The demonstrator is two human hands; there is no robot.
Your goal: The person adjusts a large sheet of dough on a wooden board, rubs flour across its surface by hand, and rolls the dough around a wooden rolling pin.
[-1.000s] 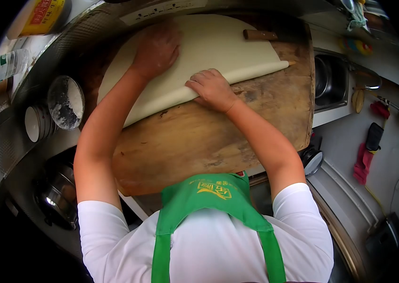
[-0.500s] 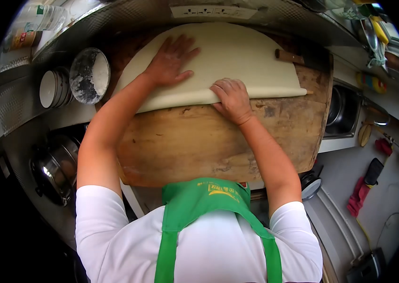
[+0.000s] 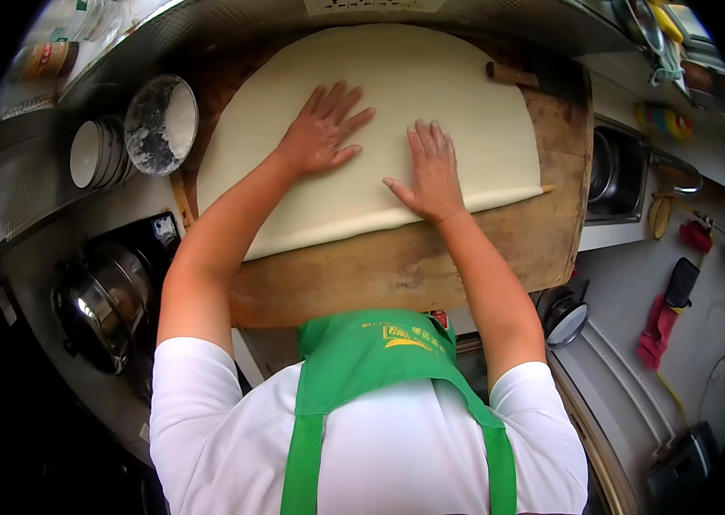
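Observation:
A wide, thin sheet of pale dough (image 3: 294, 60) lies over the wooden board (image 3: 328, 287). Its near edge is rolled around a rod, whose tip (image 3: 549, 188) sticks out at the right. My left hand (image 3: 324, 133) rests on the dough left of the middle, fingers spread and holding nothing. My right hand (image 3: 433, 172) lies on the sheet just beyond the rolled edge, its fingers stretched forward and the thumb out to the left. Most of the rod is hidden inside the dough.
A wooden-handled tool (image 3: 513, 75) lies at the board's back right. On the left are a bowl of flour (image 3: 161, 125), stacked bowls (image 3: 86, 154) and a metal pot (image 3: 105, 300). A sink (image 3: 618, 172) is at the right.
My right hand has moved off the rolled edge and opened out onto the flat dough. The rolled edge is nearer my body, and more flat dough shows. My left hand stays spread on the sheet.

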